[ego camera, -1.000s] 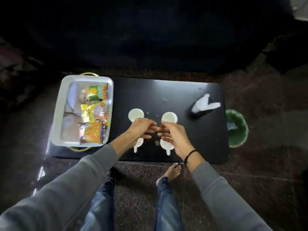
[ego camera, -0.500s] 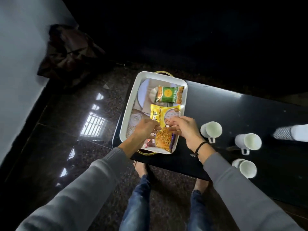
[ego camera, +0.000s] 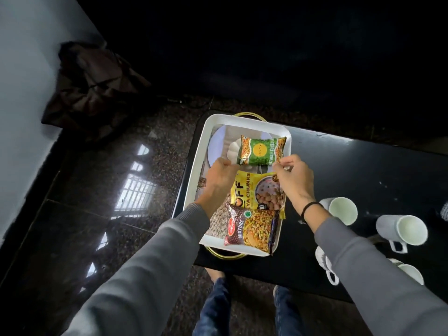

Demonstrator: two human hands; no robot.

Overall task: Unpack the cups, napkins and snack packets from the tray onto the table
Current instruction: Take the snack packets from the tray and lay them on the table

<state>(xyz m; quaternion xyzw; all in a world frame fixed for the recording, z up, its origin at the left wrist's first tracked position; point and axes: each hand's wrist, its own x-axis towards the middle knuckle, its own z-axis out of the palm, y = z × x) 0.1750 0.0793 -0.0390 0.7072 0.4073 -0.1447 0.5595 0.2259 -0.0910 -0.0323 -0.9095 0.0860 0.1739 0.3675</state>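
Note:
A white tray (ego camera: 200, 154) with gold handles sits at the left end of the black table (ego camera: 339, 166). Three snack packets lie in it: a green packet (ego camera: 263, 151) farthest from me, a yellow packet (ego camera: 254, 190) in the middle, and a dark "Mixture" packet (ego camera: 252, 229) nearest. My left hand (ego camera: 219, 177) pinches the green packet's near left corner. The near right corner is pinched by my right hand (ego camera: 294, 180). Several white cups stand or lie on the table to the right, among them one cup (ego camera: 343, 210) and a cup on its side (ego camera: 402, 230).
Under the packets the tray holds a pale plate (ego camera: 215, 144), a white scalloped piece (ego camera: 232, 149) and a burlap mat (ego camera: 217, 221). A dark bag (ego camera: 89, 90) lies on the glossy floor by the wall at left. My knees and feet are under the table's near edge.
The view swung left from the cups to the tray. My hands left the cups, passed over the yellow packet and now grip the green packet's near corners.

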